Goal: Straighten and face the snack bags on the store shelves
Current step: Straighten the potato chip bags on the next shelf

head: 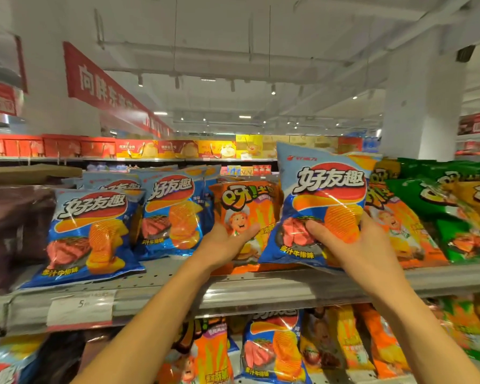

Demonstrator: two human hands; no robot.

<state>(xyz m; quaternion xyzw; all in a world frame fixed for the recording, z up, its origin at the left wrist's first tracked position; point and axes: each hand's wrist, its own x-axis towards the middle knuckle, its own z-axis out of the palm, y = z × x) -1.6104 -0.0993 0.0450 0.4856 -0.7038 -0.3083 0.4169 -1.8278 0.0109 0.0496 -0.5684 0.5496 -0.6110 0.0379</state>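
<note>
My right hand [355, 245] grips a blue chip bag [320, 195] by its lower part and holds it upright in front of the orange bags, label facing me. My left hand [227, 242] holds an orange snack bag [243, 206] that stands on the grey shelf [261, 289], thumb across its front. Two more blue chip bags stand to the left, one at the shelf front [86, 236] and one further back [172, 214], both leaning slightly. Another orange bag [399, 225] sits partly hidden behind the bag in my right hand.
Green snack bags [455, 212] fill the shelf's right end. A dark purple bag [9, 231] is at the far left. A price tag [81, 311] hangs on the shelf edge. The lower shelf holds more blue [272, 350] and orange bags. Red and yellow boxes line a far aisle.
</note>
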